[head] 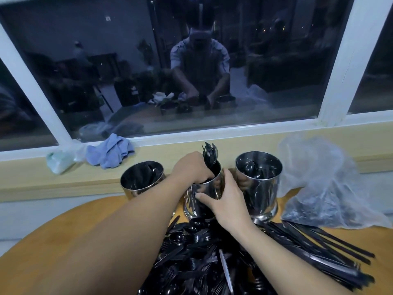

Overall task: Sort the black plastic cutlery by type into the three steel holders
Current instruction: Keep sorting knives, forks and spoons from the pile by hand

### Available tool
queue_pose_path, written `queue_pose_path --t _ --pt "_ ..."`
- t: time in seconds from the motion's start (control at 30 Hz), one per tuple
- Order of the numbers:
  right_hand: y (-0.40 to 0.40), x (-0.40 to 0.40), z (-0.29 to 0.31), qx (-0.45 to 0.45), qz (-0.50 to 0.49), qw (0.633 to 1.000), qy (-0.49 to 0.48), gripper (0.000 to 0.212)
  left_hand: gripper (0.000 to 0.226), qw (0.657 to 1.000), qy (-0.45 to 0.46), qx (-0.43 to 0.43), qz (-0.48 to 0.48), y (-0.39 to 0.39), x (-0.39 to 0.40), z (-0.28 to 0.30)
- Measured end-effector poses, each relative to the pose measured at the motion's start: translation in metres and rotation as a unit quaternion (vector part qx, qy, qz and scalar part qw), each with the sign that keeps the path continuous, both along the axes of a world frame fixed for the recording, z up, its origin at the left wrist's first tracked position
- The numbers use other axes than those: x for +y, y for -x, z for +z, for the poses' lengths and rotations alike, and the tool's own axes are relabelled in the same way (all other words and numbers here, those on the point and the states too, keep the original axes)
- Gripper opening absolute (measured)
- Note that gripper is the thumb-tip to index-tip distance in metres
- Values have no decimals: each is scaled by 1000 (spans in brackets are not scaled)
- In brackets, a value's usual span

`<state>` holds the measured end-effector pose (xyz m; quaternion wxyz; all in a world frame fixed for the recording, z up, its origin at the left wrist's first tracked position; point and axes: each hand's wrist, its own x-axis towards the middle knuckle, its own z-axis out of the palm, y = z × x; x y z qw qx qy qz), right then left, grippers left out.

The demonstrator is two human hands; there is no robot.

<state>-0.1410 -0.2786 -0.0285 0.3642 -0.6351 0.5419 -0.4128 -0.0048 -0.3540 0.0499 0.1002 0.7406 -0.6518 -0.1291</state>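
Observation:
Three steel holders stand in a row at the far edge of the wooden table (63, 241). My left hand (191, 169) grips a bunch of black forks (210, 155), tines up, over the mouth of the middle holder (205, 191). My right hand (228, 201) grips that holder's side. The left holder (142, 180) has black cutlery inside. The right holder (258, 184) contains black spoons. A mixed pile of black cutlery (197, 256) lies in front of the holders, and a row of black knives (314, 250) lies to its right.
A clear plastic bag (325, 182) with dark contents sits right of the holders. A blue cloth (110, 153) and a pale green bag (60, 160) lie on the window ledge at the left. The window behind reflects a person at the table.

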Motion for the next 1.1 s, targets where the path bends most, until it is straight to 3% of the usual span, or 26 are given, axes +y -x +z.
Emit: queue_pose_path --t 0.23,0.43,0.53,0.6,0.7,0.8,0.9,1.1 --pt "-4 0 -5 6 -5 999 33 100 37 995 -93 -29 -30 0 -9 6" --pt "-1 0 -3 36 -4 999 38 107 41 985 -166 4 -40 -11 -1 38" --pt "0 0 -2 56 2 998 31 106 55 989 -131 -51 -47 -16 5 43" --pt "2 1 -1 70 -4 997 26 93 60 990 -93 -87 -63 -18 12 47" --pt "4 12 9 91 -12 995 28 72 49 992 -27 -99 -67 -23 24 56" --pt "14 33 16 100 -1 994 48 69 27 994 66 -55 -65 -26 51 64" --pt "29 66 22 100 20 993 51 68 29 986 150 29 -68 -28 99 66" --pt "70 146 29 94 23 994 44 26 27 970 147 183 -57 -23 215 26"
